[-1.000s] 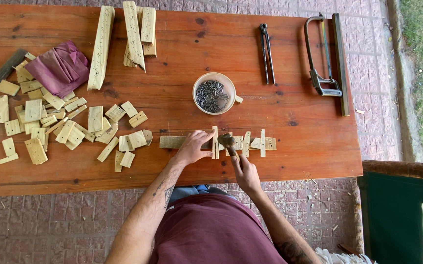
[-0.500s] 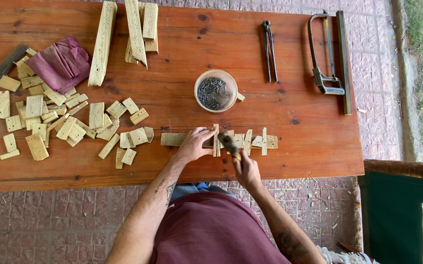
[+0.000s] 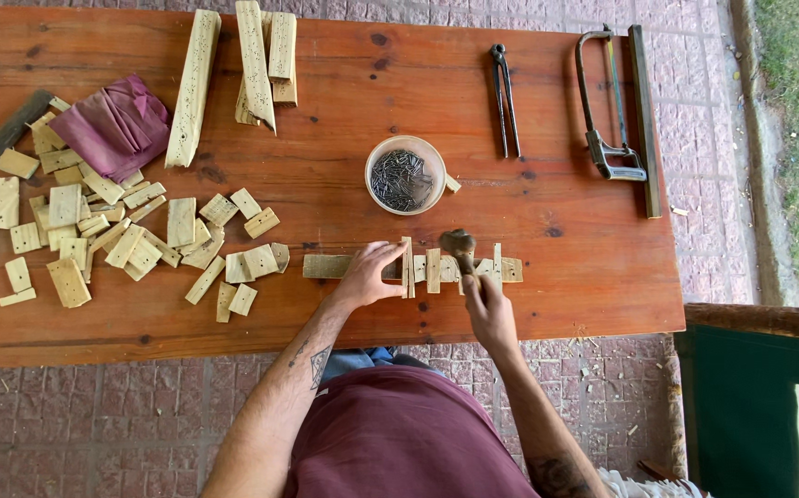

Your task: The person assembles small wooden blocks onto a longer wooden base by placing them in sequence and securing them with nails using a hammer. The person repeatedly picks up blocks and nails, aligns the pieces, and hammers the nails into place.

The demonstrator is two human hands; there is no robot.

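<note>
A long thin wooden strip (image 3: 326, 266) lies on the brown wooden table (image 3: 344, 304), with short wooden slats (image 3: 433, 269) set across it. My left hand (image 3: 369, 275) presses on the strip, fingertips against one upright slat (image 3: 407, 267). My right hand (image 3: 489, 309) grips the handle of a hammer (image 3: 459, 245), whose head hovers just above the slats. A bowl of dark nails (image 3: 405, 175) stands just beyond the strip.
Many small wood offcuts (image 3: 113, 242) and a purple cloth (image 3: 115, 126) cover the left side. Longer boards (image 3: 254, 60) lie at the back. Pincers (image 3: 505, 85) and a hacksaw (image 3: 614, 129) lie at the right. A green chair (image 3: 759, 397) stands beside the table.
The hammer head has shifted slightly over the slats. My left hand stays on the strip.
</note>
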